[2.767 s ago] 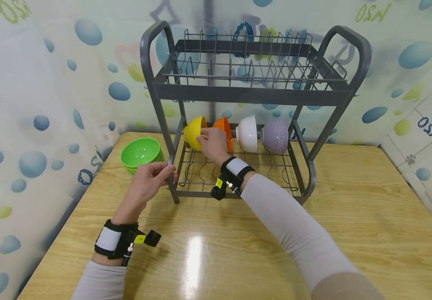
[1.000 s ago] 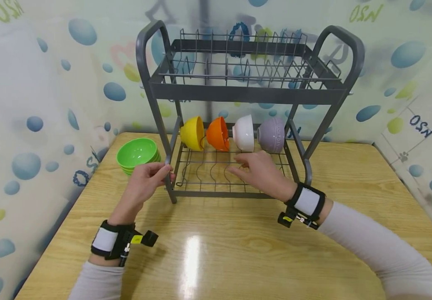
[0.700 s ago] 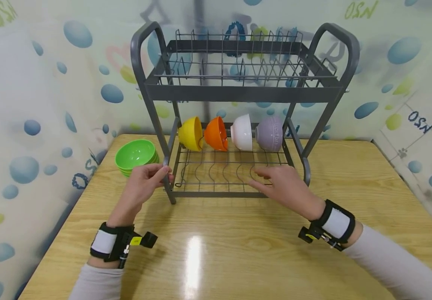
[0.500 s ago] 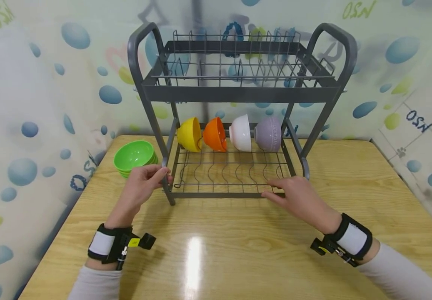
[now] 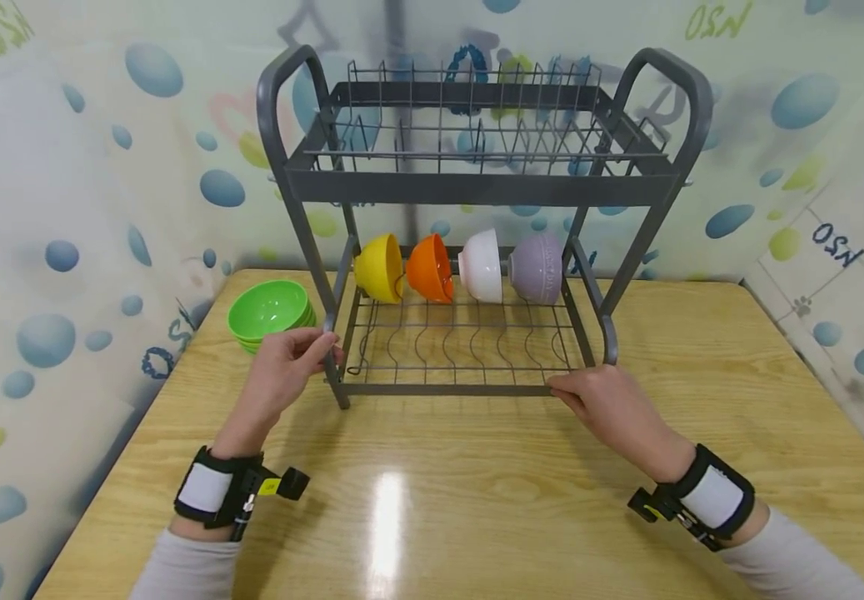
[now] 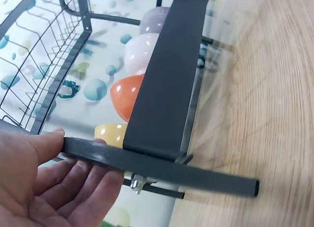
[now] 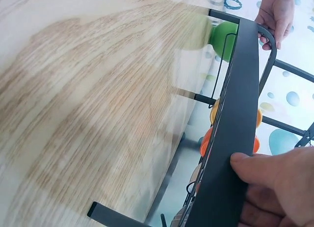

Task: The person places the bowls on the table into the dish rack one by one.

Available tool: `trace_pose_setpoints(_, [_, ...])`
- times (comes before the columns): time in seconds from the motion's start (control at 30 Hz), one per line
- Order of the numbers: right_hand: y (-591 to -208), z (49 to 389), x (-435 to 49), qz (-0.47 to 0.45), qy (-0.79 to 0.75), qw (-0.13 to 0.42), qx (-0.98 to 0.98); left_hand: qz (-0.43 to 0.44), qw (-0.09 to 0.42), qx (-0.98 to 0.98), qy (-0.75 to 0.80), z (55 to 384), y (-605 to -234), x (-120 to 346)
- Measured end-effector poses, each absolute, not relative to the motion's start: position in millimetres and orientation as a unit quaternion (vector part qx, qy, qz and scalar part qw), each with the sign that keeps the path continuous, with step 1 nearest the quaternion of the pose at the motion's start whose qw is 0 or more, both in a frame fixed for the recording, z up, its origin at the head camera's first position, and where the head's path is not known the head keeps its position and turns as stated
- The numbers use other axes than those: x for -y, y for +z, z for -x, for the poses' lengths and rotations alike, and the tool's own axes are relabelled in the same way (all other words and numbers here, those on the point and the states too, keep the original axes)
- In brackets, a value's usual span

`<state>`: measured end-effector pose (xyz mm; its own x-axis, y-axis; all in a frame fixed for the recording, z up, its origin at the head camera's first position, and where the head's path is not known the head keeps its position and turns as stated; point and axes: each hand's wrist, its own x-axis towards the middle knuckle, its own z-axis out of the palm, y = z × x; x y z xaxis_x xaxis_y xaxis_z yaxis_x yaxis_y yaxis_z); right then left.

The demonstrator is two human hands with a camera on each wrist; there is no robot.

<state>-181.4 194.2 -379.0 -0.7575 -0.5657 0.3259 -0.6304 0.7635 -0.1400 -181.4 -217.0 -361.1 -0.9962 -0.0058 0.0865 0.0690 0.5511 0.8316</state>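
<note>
A grey two-tier dish rack (image 5: 476, 189) stands on the table. On its lower tier a yellow bowl (image 5: 377, 268), an orange bowl (image 5: 426, 271), a white bowl (image 5: 482, 267) and a purple bowl (image 5: 538, 271) stand on their sides in a row at the back. My left hand (image 5: 285, 371) holds the rack's left front post; thumb and fingers lie either side of the post (image 6: 98, 151) in the left wrist view. My right hand (image 5: 619, 412) pinches the lower front bar (image 7: 235, 119) near its right end, the thumb on its outer face in the right wrist view.
A stack of green bowls (image 5: 270, 310) sits on the wooden table (image 5: 461, 500), left of the rack and behind my left hand. The rack's upper tier has upright wire dividers (image 5: 506, 137). A patterned wall covering (image 5: 124, 183) rises behind the table.
My right hand has left the yellow bowl, moved right and toward me, and taken hold of the front bar's right end. My left hand stays on the left post.
</note>
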Motion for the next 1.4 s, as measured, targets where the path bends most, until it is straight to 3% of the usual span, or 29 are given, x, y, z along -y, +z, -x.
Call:
trace_pose_setpoints(0.1, [-381, 182, -194, -0.323, 0.117, 0.133, 0.93, 0.031, 0.092, 0.904, -0.416, 180, -362, 219])
trace_pose_setpoints(0.3, [-381, 180, -191, -0.319, 0.119, 0.127, 0.932, 0.067, 0.244, 0.918, -0.307, 180, -356, 232])
trace_pose_setpoints(0.4, [-382, 180, -191, -0.319, 0.12, 0.132, 0.931, 0.087, 0.279, 0.927, -0.237, 181, -352, 242])
trace_pose_setpoints(0.73, [-385, 181, -191, -0.32, 0.122, 0.137, 0.929, 0.11, 0.217, 0.965, -0.094, 184, -357, 265])
trace_pose_setpoints(1.13, [-383, 182, -192, -0.318, 0.12, 0.147, 0.929, 0.098, 0.168, 0.98, -0.047, 192, -368, 271])
trace_pose_setpoints(1.4, [-382, 182, -193, -0.319, 0.116, 0.149, 0.929, 0.101, 0.181, 0.978, -0.029, 194, -375, 270])
